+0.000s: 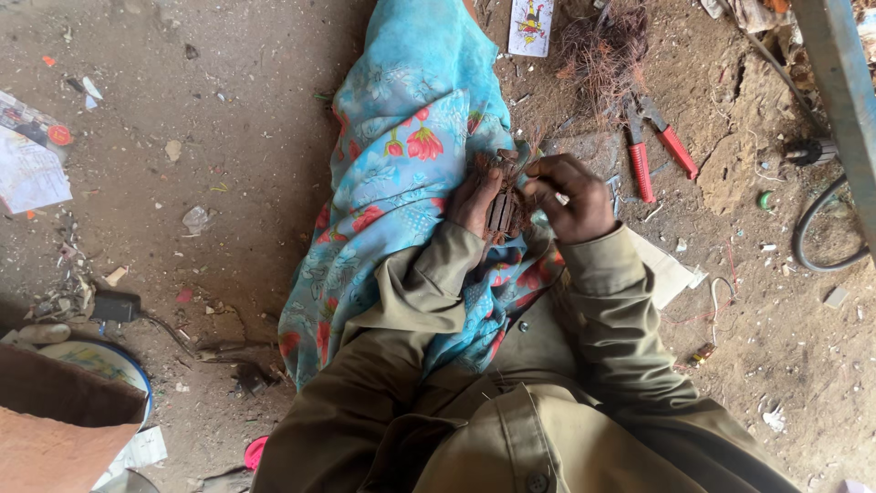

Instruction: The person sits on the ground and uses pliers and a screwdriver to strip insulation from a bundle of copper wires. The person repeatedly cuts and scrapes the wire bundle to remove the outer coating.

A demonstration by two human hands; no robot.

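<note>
head view: a small rectangular card (530, 26) with a red and yellow figure on white is seen lying on the dirt floor (228, 183) at the top, just past the knee. torn printed paper (29, 160), white with red marks, is seen at the left edge. a brown cardboard box (55, 429) sits bottom left, beside a round blue-rimmed lid (102, 361). a folded white sheet (664, 269) lies under the right forearm.

a small dark rusty coil part with frayed copper-coloured wire (502, 205) is held over the lap, on the blue floral cloth (401, 155). the left hand (474, 203) is curled around it from below, fingers closed on the part. the right hand (568, 196) is bent at the wrist, fingertips pinched together at the wire strands on the part's right side; whether a strand is actually gripped cannot be told. both forearms are in olive sleeves, elbows drawn in.

red-handled cutters (652, 146) lie on the floor just right of the hands, next to a tangle of thin wire (602, 46).
</note>
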